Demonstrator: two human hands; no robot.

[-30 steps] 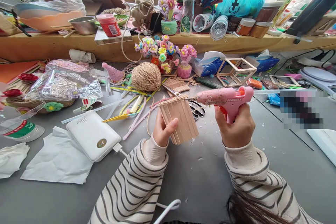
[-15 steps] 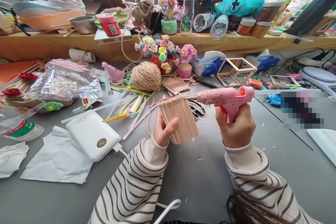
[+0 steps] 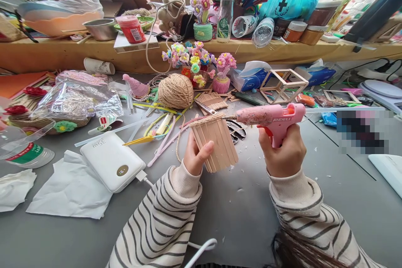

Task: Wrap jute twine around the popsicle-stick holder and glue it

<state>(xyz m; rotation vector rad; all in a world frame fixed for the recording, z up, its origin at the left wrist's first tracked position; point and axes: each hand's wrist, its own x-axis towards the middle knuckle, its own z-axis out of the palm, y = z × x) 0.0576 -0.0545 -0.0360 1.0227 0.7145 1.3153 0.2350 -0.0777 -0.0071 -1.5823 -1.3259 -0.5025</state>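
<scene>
The left hand (image 3: 196,157) is closing its grip around a small cup of craft sticks (image 3: 215,142), thumb pressing across the front slats and the other fingers hidden behind, so the cup is being held lifted just above the tabletop (image 3: 238,213) and tilted with its rim toward the right. That tilt seems meant to offer the top edge, where a band of twine is running along the rim, to the tool coming in from the other side.

The right hand (image 3: 284,155) is wrapping fully around the handle of a pink glue gun (image 3: 271,117), with a finger lying by the orange trigger; whether it is squeezing cannot be told. The gun is lying level, its nozzle touching or just beside the cup's rim at the right, which suits laying glue along that edge.

Just behind the cup, a loose strand is trailing left and far toward the ball of twine (image 3: 176,91), sitting near enough to feed the band. Scissors (image 3: 235,130) are resting on the tabletop between the two hands, just beyond the cup. A stack of spare craft sticks (image 3: 213,101) is lying a little farther off. To the near left, a white power bank (image 3: 112,161) is lying on the tabletop with its cable plugged in, running toward the striped sleeves.
</scene>
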